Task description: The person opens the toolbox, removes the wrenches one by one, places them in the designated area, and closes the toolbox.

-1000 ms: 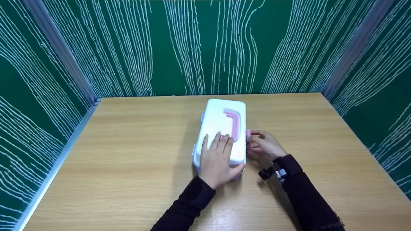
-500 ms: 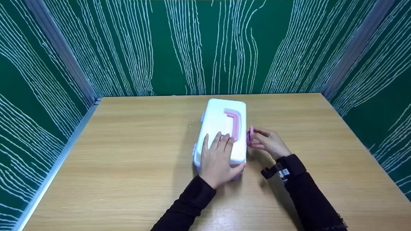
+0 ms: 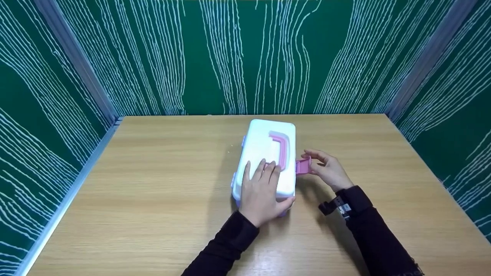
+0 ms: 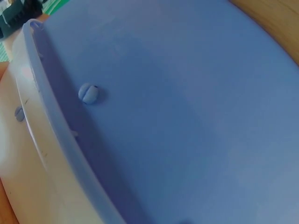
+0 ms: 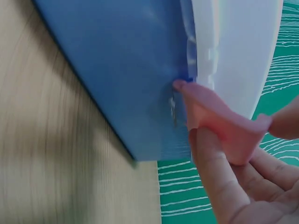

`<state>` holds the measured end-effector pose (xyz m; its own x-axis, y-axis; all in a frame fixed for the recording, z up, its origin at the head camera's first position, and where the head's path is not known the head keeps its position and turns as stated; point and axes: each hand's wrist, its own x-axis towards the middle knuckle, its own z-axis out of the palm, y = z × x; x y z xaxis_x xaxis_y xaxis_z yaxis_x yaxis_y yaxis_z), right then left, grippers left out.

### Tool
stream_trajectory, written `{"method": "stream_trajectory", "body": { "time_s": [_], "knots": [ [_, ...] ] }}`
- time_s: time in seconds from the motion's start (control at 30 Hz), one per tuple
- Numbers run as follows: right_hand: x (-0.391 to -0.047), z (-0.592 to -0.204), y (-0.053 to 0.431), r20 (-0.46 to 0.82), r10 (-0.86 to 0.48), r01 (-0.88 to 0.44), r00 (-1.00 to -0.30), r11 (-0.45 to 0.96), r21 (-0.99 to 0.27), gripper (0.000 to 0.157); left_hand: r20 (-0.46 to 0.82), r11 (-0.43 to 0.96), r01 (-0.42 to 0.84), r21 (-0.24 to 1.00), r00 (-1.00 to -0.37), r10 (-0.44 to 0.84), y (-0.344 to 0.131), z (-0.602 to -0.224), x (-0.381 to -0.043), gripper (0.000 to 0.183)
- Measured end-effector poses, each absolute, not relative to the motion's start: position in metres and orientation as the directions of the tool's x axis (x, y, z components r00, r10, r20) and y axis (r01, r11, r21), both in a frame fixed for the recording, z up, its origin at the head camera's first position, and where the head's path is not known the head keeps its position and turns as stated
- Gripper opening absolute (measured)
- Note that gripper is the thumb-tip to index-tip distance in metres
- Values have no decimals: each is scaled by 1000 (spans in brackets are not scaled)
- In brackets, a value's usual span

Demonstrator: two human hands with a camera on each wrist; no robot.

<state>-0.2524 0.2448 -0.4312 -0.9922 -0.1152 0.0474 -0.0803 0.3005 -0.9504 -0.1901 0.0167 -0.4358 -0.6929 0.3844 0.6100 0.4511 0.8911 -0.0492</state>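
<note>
A box with a white lid (image 3: 261, 130) and a blue body (image 5: 121, 84) stands on the table, its lid down. Set into the lid is a pink carrying handle (image 3: 284, 151). My left hand (image 3: 260, 195) rests on the near part of the lid, fingers spread, thumb over the near right corner. My right hand (image 3: 329, 170) holds a pink latch (image 3: 303, 166) on the box's right side. The latch (image 5: 224, 119) sticks outward, swung away from the wall, with thumb and fingers on it in the right wrist view. The blue wall (image 4: 177, 102) fills most of the left wrist view.
The wooden table (image 3: 153, 184) spreads on both sides of the box. Green panels (image 3: 326, 69) with white wavy lines enclose the back and sides. Purplish hinges (image 3: 233, 179) show along the box's left side.
The pink latch has swung out from the box's side to point right. My right hand has moved a little right with it. The left hand stays on the lid.
</note>
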Motion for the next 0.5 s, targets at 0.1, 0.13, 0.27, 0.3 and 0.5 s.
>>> {"method": "stream_trajectory", "body": {
  "time_s": [0.1, 0.13, 0.27, 0.3, 0.5],
  "knots": [
    [-251, -433, 248, 80, -120, -122, -989, 403, -907, 52, 602, 891, 450, -54, -697, 388, 17, -436, -189, 82],
    [-251, -434, 250, 94, -130, -141, -987, 431, -891, 53, 600, 892, 449, -55, -699, 389, 17, -436, -189, 82],
    [-251, -437, 253, 138, -179, -209, -974, 486, -849, 54, 601, 893, 447, -57, -699, 388, 17, -437, -190, 82],
    [-252, -438, 253, 147, -188, -223, -971, 501, -836, 54, 601, 893, 446, -58, -698, 388, 17, -437, -190, 82],
    [-251, -447, 253, 172, -191, -252, -966, 575, -779, 49, 630, 889, 455, -56, -675, 385, 17, -437, -190, 81]
  ]
}}
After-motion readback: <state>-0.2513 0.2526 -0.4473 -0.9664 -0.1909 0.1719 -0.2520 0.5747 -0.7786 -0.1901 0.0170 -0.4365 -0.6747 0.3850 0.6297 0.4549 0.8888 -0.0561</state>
